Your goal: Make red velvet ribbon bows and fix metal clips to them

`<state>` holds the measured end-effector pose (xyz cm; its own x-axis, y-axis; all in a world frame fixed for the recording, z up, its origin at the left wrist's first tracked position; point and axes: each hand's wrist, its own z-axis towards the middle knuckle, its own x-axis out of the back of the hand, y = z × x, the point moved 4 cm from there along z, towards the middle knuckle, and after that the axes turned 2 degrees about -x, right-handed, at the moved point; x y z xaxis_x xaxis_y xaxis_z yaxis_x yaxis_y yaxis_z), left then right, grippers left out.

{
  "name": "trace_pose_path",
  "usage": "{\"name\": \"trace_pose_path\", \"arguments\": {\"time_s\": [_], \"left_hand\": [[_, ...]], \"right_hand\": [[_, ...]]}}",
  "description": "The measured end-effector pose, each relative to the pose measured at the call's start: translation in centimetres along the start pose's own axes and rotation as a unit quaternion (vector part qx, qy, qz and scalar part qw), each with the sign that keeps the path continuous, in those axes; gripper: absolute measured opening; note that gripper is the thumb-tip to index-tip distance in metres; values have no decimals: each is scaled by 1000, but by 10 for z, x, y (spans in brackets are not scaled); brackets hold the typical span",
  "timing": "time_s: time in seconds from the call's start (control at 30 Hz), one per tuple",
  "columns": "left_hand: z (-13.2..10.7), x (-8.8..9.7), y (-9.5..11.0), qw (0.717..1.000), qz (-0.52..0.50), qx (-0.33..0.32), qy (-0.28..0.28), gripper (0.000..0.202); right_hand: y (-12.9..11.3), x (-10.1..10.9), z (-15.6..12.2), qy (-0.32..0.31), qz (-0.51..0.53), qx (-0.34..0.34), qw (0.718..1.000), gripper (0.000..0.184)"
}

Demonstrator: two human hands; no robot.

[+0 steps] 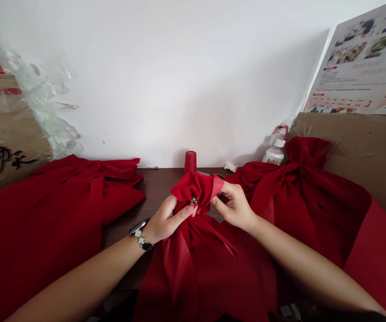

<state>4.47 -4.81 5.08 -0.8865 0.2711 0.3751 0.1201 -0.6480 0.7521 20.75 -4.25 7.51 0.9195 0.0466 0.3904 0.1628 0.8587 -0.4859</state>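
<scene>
A length of red cloth (pixel 213 264) is gathered into a bow-like bunch in front of me, its tails hanging down over the table's front edge. My left hand (pixel 169 217) is closed on the gathered middle, thumb pressed beside a small metal clip (pixel 194 200). At the bunch's right side, my right hand (pixel 235 203) pinches the upper fold between thumb and fingers. A watch and a bracelet are on the left wrist. Behind the bunch stands a spool of red thread (pixel 190 162), with needles apparently stuck in its top. Dark-handled scissors (pixel 218 176) lie partly hidden beside it.
More red cloth (pixel 62 201) lies at the left, and another gathered red bow (pixel 300 179) at the right. A white-capped bottle (pixel 274 152) stands by the wall. Cardboard boxes (pixel 8 138) flank both sides. A crumpled white scrap (pixel 230 167) lies on the dark table (pixel 153 183).
</scene>
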Motion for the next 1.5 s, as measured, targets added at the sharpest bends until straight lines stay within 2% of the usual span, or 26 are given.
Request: {"name": "trace_pose_path", "arguments": {"time_s": [0.1,0.2,0.33,0.4,0.47,0.53,0.63,0.73,0.87,1.03,1.23,1.37,1.5], "left_hand": [[1,1,0,1000,-6,0,-6,33],[1,2,0,1000,31,1,0,31],[2,3,-5,997,70,14,13,26],[2,3,-12,997,70,34,5,27],[3,2,-18,997,55,58,-11,30],[5,1,-24,996,26,79,-31,32],[7,2,-29,994,-32,92,-46,32],[9,4,-31,993,-81,81,-32,33],[9,6,-28,990,-119,68,-15,31],[9,2,-22,989,-131,64,-36,30],[8,1,-32,985,-128,96,-56,35],[9,1,-34,986,-99,112,-69,37],[10,0,-31,988,-94,111,-56,32]], "right_hand": [[0,-2,-1,8,17,-9,1000,12],[-2,-5,-3,8,3,2,1000,13],[-6,-6,-6,27,-79,49,995,11],[-2,-6,-7,26,-109,48,993,10],[7,-9,-7,5,-86,8,996,11],[20,-13,-7,-21,-3,-55,998,14],[35,-20,-6,-36,147,-131,980,25],[39,-22,-4,-54,213,-157,963,29],[40,-19,-2,-70,211,-155,963,24],[44,-19,-2,-70,226,-165,957,29],[46,-20,-4,-56,237,-169,955,28],[50,-23,-6,-37,232,-206,950,29],[55,-25,-8,-4,234,-251,940,27]]}}
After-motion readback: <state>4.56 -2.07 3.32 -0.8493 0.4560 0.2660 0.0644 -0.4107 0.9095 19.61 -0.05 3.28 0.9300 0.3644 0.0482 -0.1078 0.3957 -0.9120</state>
